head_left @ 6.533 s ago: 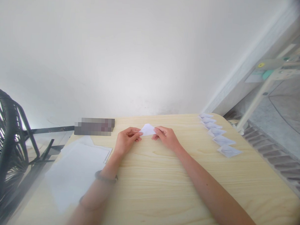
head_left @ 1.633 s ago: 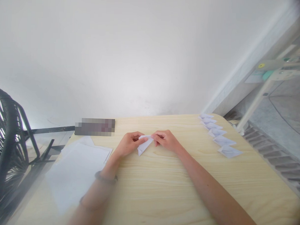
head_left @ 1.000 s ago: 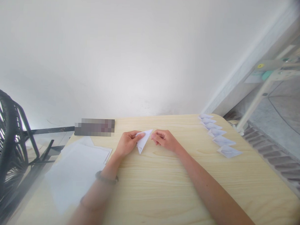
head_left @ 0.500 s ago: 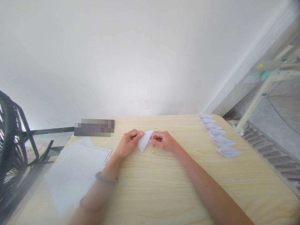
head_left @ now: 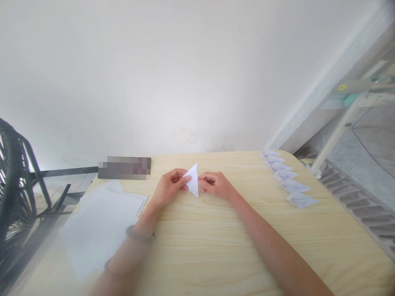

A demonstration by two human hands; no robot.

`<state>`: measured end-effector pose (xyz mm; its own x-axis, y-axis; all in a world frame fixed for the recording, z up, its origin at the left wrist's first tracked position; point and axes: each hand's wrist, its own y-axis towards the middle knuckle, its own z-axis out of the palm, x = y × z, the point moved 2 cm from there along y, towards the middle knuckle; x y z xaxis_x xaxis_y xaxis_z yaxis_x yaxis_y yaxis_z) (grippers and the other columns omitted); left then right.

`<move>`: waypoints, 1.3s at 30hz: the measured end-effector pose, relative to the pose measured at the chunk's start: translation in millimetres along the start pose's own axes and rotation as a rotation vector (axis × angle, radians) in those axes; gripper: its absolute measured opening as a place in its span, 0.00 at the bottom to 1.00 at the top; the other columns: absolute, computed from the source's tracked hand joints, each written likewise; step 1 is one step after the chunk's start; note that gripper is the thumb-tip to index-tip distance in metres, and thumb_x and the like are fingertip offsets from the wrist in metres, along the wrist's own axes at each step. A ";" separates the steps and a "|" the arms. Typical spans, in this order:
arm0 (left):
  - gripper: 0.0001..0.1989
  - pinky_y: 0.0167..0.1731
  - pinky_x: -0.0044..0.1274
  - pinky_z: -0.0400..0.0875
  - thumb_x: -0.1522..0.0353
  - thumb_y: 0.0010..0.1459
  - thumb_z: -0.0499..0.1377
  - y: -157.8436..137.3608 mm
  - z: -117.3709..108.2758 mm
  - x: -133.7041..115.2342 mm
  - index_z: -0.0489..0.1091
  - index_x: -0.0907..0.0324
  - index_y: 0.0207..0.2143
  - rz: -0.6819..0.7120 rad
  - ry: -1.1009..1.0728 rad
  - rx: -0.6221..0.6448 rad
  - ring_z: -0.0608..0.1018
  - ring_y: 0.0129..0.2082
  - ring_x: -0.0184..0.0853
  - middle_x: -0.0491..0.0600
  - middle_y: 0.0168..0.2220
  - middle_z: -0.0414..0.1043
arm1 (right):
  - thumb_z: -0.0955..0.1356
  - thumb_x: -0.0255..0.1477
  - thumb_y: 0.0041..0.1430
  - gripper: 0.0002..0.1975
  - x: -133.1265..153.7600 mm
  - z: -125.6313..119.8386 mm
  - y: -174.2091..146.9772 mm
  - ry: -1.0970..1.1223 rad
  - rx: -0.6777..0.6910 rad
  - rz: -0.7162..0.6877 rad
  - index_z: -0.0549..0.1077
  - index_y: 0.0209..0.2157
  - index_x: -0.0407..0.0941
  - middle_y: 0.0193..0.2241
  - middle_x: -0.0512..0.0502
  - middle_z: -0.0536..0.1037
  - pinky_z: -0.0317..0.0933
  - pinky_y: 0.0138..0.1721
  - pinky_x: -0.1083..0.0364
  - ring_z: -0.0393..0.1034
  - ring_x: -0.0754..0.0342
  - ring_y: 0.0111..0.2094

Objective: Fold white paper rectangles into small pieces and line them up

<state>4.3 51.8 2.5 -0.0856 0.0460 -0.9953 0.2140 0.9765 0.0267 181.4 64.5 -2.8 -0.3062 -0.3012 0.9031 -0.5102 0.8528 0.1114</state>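
A small white folded paper (head_left: 193,182), triangular in outline, is held above the middle of the table. My left hand (head_left: 172,187) grips it from the left, thumb across its face and the other fingers behind. At its right edge, the thumb and fingertips of my right hand (head_left: 215,185) are pinched together on the paper's side. One long straight edge of the paper stands nearly upright, facing the right hand. Several folded white paper boats (head_left: 301,200) stand in a slanting row at the table's right.
Loose white paper sheets (head_left: 99,231) lie on the left of the wooden table (head_left: 200,256), partly under my left forearm. A blurred-out dark object (head_left: 123,168) sits at the back left edge. A black woven chair (head_left: 8,193) is at left, with a white wall behind.
The folded paper has turned in my fingers, from leaning right to having its long edge upright. Both hands stay in nearly the same place.
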 end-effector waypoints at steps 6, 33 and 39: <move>0.15 0.29 0.26 0.72 0.61 0.52 0.55 0.2 -0.3 3.6 0.67 0.63 0.38 -0.005 -0.054 -0.020 0.73 0.26 0.31 0.48 0.27 0.71 | 0.61 0.27 0.51 0.07 1.1 0.3 -0.1 -0.057 -0.065 -0.002 0.69 0.26 0.41 0.17 0.53 0.68 0.50 0.20 0.63 0.58 0.63 0.17; 0.20 0.33 0.25 0.69 0.57 0.54 0.49 -1.6 7.7 -2.7 0.71 0.64 0.29 -0.084 0.093 0.140 0.75 0.31 0.35 0.52 0.28 0.74 | 0.62 0.30 0.53 0.14 14.9 13.2 -3.8 -0.799 -0.443 -0.402 0.66 0.16 0.42 0.14 0.52 0.66 0.46 0.24 0.60 0.56 0.62 0.18; 0.21 0.35 0.25 0.68 0.56 0.55 0.48 -2.3 7.8 -10.4 0.71 0.64 0.29 -0.089 0.092 0.188 0.74 0.32 0.35 0.50 0.29 0.73 | 0.63 0.30 0.52 0.09 16.5 21.6 -3.8 -0.799 -0.444 -0.429 0.67 0.21 0.43 0.18 0.52 0.70 0.48 0.26 0.60 0.59 0.62 0.20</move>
<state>12.3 47.5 12.0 -0.1992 -0.0111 -0.9799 0.3789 0.9213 -0.0875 161.0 47.1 2.7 -0.6986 -0.6788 0.2261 -0.4082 0.6377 0.6532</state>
